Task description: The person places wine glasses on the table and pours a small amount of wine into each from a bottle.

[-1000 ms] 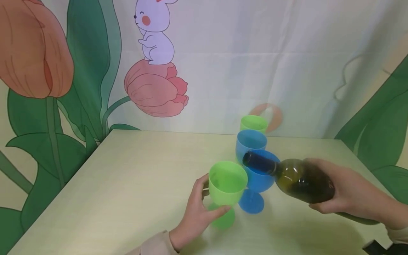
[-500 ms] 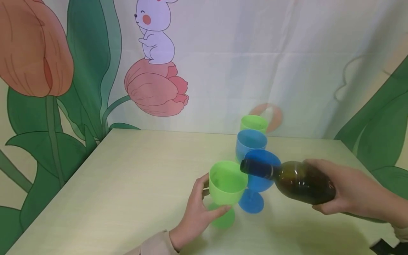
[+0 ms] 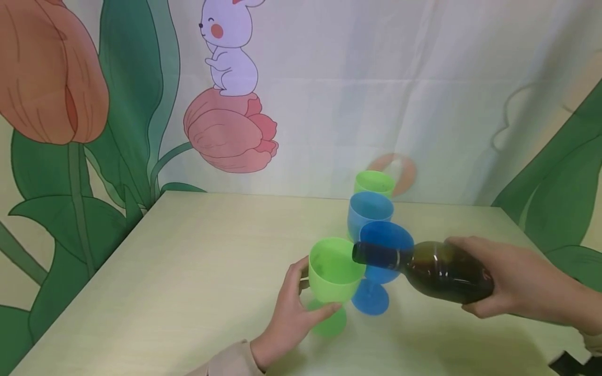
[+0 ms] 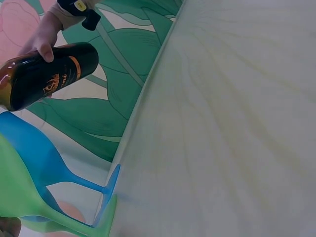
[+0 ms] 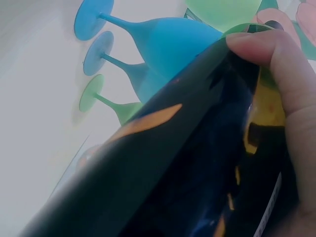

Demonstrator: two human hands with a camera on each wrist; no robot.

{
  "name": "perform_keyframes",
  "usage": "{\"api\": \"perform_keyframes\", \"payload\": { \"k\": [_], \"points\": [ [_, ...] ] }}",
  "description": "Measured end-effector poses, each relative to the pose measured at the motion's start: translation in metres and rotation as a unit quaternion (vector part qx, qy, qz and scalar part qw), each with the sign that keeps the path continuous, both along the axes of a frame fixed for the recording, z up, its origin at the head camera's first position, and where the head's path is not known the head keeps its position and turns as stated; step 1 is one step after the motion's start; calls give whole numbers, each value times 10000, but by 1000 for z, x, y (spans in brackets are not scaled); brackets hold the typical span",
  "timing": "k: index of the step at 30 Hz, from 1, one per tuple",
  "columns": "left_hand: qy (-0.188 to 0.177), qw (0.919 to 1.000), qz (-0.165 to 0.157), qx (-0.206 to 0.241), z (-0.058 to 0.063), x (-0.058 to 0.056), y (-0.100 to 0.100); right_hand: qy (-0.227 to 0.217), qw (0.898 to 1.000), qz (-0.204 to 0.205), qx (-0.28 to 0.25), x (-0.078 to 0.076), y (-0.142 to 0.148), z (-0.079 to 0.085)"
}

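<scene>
My left hand (image 3: 296,318) holds a light green plastic goblet (image 3: 336,271) from the left. Its thumb lies across the front below the bowl, and the other fingers are partly hidden behind. A dark glass wine bottle (image 3: 444,271) lies nearly level in the grip of my right hand (image 3: 512,277). In the head view the bottle's mouth overlaps the right rim of the green goblet; no liquid is visible. Orange marks on the bottle's label (image 4: 59,81) show in the left wrist view. Just behind the held goblet stands a deep blue goblet (image 3: 371,297), partly covered by the bottle's neck.
Farther back in the same line are a lighter blue goblet (image 3: 370,206) and another green goblet (image 3: 374,181). They stand on a pale table (image 3: 211,271). Behind it hangs a white cloth (image 3: 320,104) printed with tulips and a rabbit.
The bottle's mouth has dropped and shifted slightly left, from in front of the blue goblet to the green goblet's rim. My left hand and its goblet have stayed in place.
</scene>
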State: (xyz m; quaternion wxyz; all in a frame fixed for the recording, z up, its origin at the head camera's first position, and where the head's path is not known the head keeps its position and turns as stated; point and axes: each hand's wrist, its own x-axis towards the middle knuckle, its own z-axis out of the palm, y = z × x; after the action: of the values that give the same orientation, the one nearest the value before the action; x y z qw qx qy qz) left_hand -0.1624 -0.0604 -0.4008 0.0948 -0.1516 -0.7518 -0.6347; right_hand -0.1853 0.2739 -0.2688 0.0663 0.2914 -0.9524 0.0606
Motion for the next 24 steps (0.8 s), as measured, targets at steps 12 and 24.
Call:
{"api": "perform_keyframes", "payload": {
  "k": [12,24],
  "points": [
    [38,10000,-5,29,-1,0,0,-240,9988,-210,359,-2,-1,1],
    [65,10000,10,7,-2,0,0,-255,9977,-284,563,-4,1,2]
  ]
}}
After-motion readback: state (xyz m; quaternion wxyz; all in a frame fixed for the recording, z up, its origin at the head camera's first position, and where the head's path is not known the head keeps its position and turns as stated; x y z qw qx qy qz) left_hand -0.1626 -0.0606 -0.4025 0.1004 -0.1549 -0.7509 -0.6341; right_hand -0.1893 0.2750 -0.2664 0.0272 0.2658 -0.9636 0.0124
